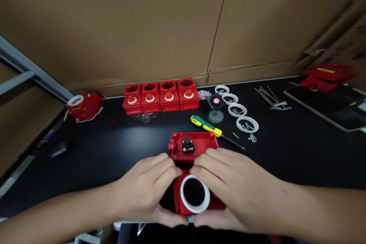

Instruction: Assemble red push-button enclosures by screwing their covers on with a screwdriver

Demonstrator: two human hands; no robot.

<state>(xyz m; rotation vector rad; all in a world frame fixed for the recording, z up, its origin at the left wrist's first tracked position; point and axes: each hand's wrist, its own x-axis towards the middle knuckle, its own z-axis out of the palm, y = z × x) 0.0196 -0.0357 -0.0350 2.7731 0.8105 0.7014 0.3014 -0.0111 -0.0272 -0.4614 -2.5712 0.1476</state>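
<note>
Both my hands grip a red plastic cover (183, 190) with a white ring around its round opening, held near the table's front edge. My left hand (148, 192) wraps its left side, fingers curled over the top and thumb underneath. My right hand (228, 187) clasps the right side the same way. Just beyond the fingers lies an open red box base (200, 143) with a small black switch part (187, 145) inside. A green and yellow screwdriver (206, 126) lies to the right of the base.
Several assembled red button boxes (161, 97) stand in a row at the back. White rings (247, 124) holding screws, a clear round lens (215, 116) and a black part sit back right. Another red unit (84, 105) is back left. A tablet (328, 106) lies far right. Cardboard walls surround the black table.
</note>
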